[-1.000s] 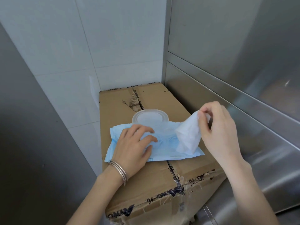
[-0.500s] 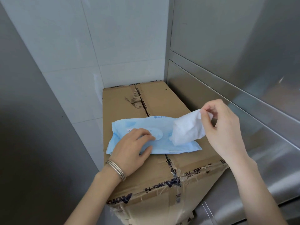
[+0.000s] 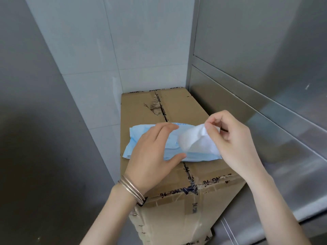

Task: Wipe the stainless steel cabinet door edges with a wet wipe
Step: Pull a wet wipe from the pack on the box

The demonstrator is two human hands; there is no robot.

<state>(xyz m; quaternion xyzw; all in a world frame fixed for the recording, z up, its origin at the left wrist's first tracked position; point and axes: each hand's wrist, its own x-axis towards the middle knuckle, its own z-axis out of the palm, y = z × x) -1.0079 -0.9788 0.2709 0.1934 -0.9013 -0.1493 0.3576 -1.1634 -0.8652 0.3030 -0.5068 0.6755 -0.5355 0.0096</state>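
Risk: wet wipe (image 3: 198, 142) hangs from a thin corner pinch by the right hand (image 3: 235, 138) and could slip onto the cardboard box (image 3: 177, 106). If its lower end is caught in the wipe pack (image 3: 139, 138), a pull may drag the pack. Left hand (image 3: 152, 156) lies on the pack, fingers near straight. Wipe sits between both hands, apart from the cabinet door (image 3: 265, 124) at right.

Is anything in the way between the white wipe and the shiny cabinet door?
Nothing visible is. The right hand pinches the wet wipe above the cardboard box, and the stainless steel cabinet door is just to the right, with open space between.
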